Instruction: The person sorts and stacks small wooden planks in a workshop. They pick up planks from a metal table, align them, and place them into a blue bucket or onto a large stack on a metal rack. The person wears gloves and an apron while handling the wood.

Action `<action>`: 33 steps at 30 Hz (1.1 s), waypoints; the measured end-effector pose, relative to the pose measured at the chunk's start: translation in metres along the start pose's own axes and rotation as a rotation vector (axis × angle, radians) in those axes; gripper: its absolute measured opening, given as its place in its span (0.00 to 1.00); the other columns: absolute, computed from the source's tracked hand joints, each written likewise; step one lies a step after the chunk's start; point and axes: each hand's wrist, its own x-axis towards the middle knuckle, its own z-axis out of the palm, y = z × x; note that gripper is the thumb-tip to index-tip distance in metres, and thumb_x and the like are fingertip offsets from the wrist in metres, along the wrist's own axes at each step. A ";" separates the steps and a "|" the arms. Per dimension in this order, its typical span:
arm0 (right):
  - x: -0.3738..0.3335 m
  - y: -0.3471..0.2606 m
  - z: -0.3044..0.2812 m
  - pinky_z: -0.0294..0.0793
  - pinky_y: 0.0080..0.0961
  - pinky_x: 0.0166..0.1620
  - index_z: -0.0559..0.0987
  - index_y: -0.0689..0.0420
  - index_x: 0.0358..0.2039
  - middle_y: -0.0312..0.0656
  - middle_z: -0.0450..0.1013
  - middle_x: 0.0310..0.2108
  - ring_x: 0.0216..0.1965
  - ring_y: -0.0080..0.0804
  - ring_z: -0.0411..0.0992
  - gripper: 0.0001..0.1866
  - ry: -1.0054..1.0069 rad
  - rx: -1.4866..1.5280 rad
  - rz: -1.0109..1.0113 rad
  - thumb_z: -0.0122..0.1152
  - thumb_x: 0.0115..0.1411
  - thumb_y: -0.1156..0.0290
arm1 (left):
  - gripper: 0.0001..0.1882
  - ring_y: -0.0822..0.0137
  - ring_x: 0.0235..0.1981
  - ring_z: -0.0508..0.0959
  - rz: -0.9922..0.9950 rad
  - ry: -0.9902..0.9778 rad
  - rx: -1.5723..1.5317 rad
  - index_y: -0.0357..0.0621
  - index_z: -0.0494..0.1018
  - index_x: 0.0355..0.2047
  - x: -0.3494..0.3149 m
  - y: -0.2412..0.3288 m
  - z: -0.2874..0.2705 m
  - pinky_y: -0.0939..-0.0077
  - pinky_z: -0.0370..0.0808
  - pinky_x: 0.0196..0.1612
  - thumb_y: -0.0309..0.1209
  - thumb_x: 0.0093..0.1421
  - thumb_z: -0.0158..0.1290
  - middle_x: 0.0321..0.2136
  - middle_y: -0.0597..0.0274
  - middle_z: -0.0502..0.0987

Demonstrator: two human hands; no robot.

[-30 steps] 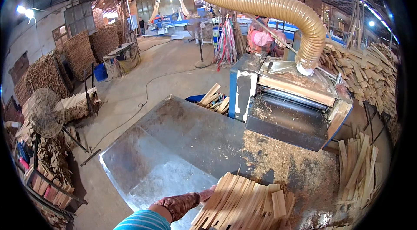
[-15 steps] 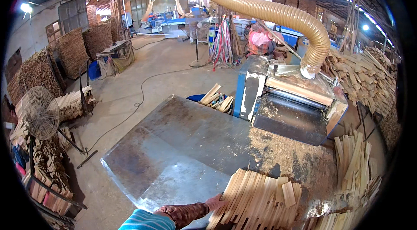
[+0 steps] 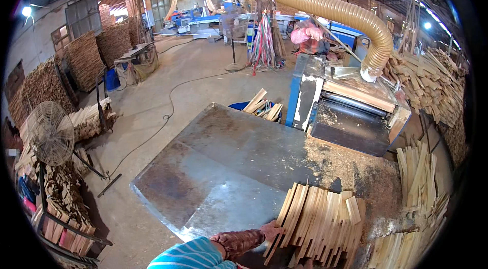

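A row of pale wooden strips (image 3: 320, 218) lies side by side at the near right of the metal-topped table (image 3: 223, 162), their near ends uneven. A short loose piece (image 3: 353, 210) rests across the top of the row. My left hand (image 3: 272, 230), below a patterned brown sleeve cover and a striped blue sleeve, grips the row at its left edge; its fingertips are partly hidden. Of my right hand (image 3: 306, 264) only a small bit shows at the lower edge, below the strips, and its fingers cannot be made out.
Beyond the table stands a planer-like machine (image 3: 351, 121) with a ribbed yellow hose (image 3: 335, 7). Sawdust (image 3: 340, 167) covers the tabletop before it. More strips (image 3: 419, 177) are heaped at the right. A caged fan (image 3: 51, 132) and a floor cable (image 3: 168, 116) are on the left.
The view has shifted, so the scene sits further right and slightly higher at left. My left hand remains at the strips' left edge, where gaps between strips have widened. A bit of my right hand now shows.
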 end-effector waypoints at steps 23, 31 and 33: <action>0.040 -0.057 0.070 0.73 0.25 0.55 0.64 0.57 0.66 0.47 0.66 0.61 0.51 0.32 0.69 0.23 -0.249 0.045 -0.651 0.45 0.72 0.68 | 0.46 0.52 0.55 0.77 -0.089 0.014 0.193 0.44 0.67 0.61 0.012 -0.004 -0.002 0.60 0.72 0.55 0.64 0.52 0.59 0.51 0.47 0.78; 0.031 0.002 0.079 0.68 0.13 0.21 0.69 0.57 0.62 0.36 0.75 0.39 0.17 0.19 0.62 0.19 -0.347 1.022 0.193 0.44 0.73 0.70 | 0.40 0.46 0.56 0.75 -0.120 0.095 0.103 0.42 0.67 0.58 -0.018 0.017 -0.004 0.59 0.70 0.59 0.58 0.54 0.59 0.52 0.43 0.77; 0.024 0.010 0.079 0.68 0.14 0.22 0.70 0.58 0.62 0.36 0.75 0.39 0.18 0.19 0.63 0.19 -0.280 0.772 0.023 0.46 0.72 0.70 | 0.40 0.46 0.56 0.75 -0.112 0.108 0.092 0.41 0.66 0.58 -0.033 0.031 -0.005 0.58 0.70 0.58 0.57 0.54 0.58 0.52 0.43 0.77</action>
